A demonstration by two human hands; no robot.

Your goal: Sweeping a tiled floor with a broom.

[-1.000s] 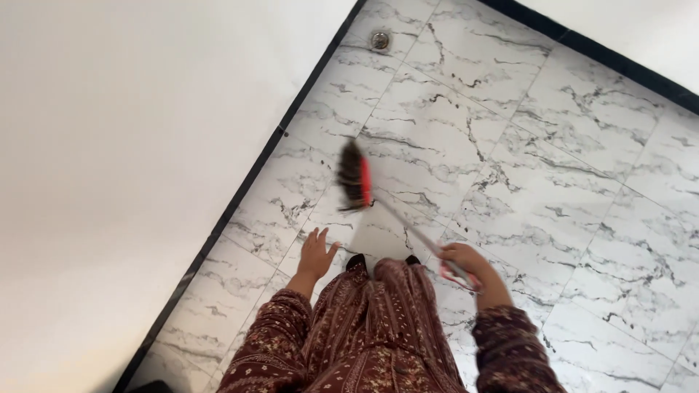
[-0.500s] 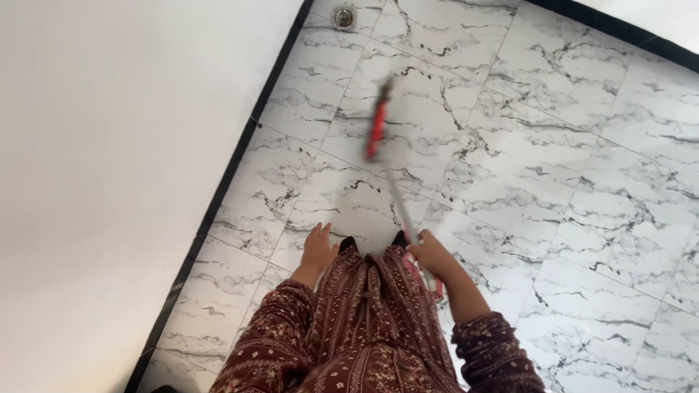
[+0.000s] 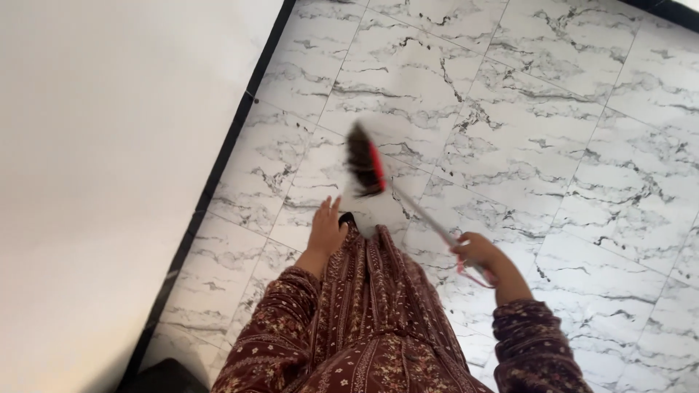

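My right hand (image 3: 482, 256) grips the thin pale handle of a broom (image 3: 419, 211). The broom's red head with dark bristles (image 3: 364, 169) is blurred and rests low over the white marble-patterned floor tiles (image 3: 510, 109), just ahead of my feet. My left hand (image 3: 325, 230) hangs in front of my body with fingers apart and holds nothing. Both arms wear dark red patterned sleeves, and a long dress of the same cloth (image 3: 378, 320) covers my legs.
A white wall (image 3: 109, 160) fills the left side, with a black skirting strip (image 3: 218, 175) along its foot. Another dark skirting strip (image 3: 666, 11) runs across the top right corner. A dark object (image 3: 164, 375) sits at the bottom left near the wall.
The broom head has swung from far ahead back toward my feet and to the left. The view has shifted, and the floor drain seen earlier is out of frame.
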